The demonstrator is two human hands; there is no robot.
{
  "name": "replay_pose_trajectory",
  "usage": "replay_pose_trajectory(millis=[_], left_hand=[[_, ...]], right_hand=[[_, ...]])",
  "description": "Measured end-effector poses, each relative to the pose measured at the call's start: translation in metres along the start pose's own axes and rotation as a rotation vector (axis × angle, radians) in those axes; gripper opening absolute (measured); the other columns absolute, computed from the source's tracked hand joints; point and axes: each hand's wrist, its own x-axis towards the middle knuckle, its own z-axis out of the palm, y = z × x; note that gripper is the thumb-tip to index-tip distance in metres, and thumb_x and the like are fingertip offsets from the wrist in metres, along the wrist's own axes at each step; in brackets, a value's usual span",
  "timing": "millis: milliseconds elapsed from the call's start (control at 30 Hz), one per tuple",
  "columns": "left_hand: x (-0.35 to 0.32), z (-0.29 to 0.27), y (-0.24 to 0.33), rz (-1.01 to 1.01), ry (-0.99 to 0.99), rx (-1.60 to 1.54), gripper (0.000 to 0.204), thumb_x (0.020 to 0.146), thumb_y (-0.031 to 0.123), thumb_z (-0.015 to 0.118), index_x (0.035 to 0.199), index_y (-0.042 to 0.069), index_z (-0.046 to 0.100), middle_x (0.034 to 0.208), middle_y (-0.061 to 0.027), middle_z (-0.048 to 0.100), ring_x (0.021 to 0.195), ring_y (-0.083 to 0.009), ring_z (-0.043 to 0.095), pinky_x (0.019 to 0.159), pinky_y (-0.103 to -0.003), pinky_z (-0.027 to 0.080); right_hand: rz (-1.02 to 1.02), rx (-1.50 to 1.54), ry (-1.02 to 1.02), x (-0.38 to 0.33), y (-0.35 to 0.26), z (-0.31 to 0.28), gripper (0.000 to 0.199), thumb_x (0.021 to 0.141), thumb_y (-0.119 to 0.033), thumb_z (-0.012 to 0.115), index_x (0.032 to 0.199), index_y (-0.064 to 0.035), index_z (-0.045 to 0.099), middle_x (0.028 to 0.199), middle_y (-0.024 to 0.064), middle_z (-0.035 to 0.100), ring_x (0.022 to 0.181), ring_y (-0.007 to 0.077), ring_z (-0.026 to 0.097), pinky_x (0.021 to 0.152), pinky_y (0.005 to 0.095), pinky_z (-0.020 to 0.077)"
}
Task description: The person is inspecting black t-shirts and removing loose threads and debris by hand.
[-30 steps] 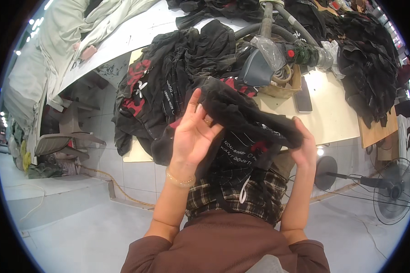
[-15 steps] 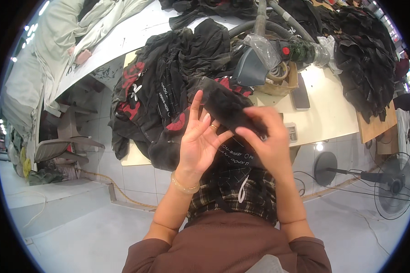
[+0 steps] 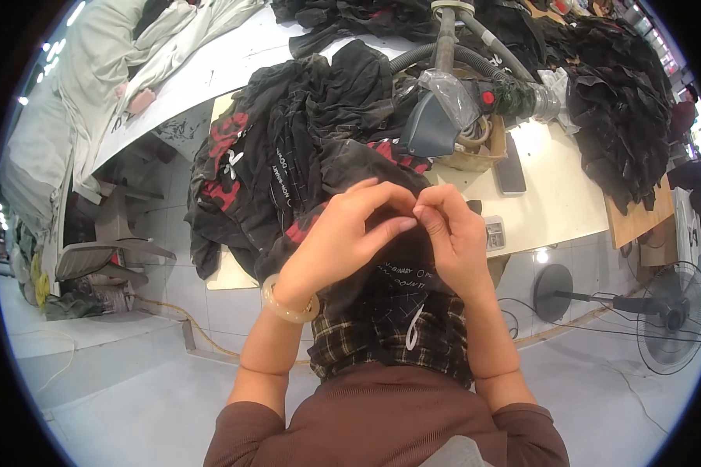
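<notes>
My left hand [image 3: 343,233] and my right hand [image 3: 453,233] meet in front of me, fingertips pinching the top edge of a black garment [image 3: 389,303] with white print and a plaid lower part. The garment hangs down between my forearms toward my lap. A pale bracelet [image 3: 287,305] circles my left wrist. Just beyond the hands lies a heap of black and red clothes [image 3: 288,156] on the worktable [image 3: 553,210].
A grey steam iron with hoses [image 3: 436,117] sits on the table by a phone [image 3: 511,173]. More dark garments [image 3: 623,117] pile at the far right. A standing fan [image 3: 672,317] and cables are on the floor at right; a grey chair [image 3: 93,257] stands at left.
My hands, earlier spread apart holding the garment up, have come together. The garment has dropped lower and both hands now pinch its top edge at one spot.
</notes>
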Motion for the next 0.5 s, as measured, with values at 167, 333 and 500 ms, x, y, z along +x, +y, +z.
replay_pose_trajectory(millis=[167,333,500], left_hand=[[-0.001,0.001,-0.005,-0.034,-0.094,-0.059,0.021,0.08,0.007,0.074,0.094,-0.003,0.064,0.081,-0.0066,0.064,0.073,-0.0126,0.059,0.069,-0.026,0.047],[0.001,0.005,-0.01,-0.113,-0.017,-0.032,0.02,0.078,0.007,0.076,0.092,-0.004,0.066,0.081,-0.0058,0.064,0.071,-0.0107,0.057,0.066,-0.024,0.045],[0.007,0.007,-0.021,-0.07,0.101,-0.041,0.018,0.079,0.006,0.074,0.09,-0.004,0.066,0.08,-0.0058,0.064,0.072,-0.0111,0.058,0.068,-0.024,0.046]], right_hand=[[0.083,0.002,0.08,0.005,0.006,-0.007,0.004,0.094,-0.004,0.057,0.093,-0.0015,0.054,0.075,0.006,0.053,0.063,0.0129,0.047,0.058,0.0239,0.0398],[0.147,0.432,0.181,0.009,0.011,-0.011,0.008,0.098,-0.01,0.053,0.093,-0.0033,0.051,0.075,0.0022,0.052,0.066,0.011,0.047,0.063,0.0219,0.0394],[0.033,0.938,0.177,0.018,0.005,-0.029,0.006,0.098,-0.01,0.051,0.098,-0.0036,0.051,0.083,0.0053,0.056,0.079,0.0103,0.052,0.075,0.0239,0.0407]])
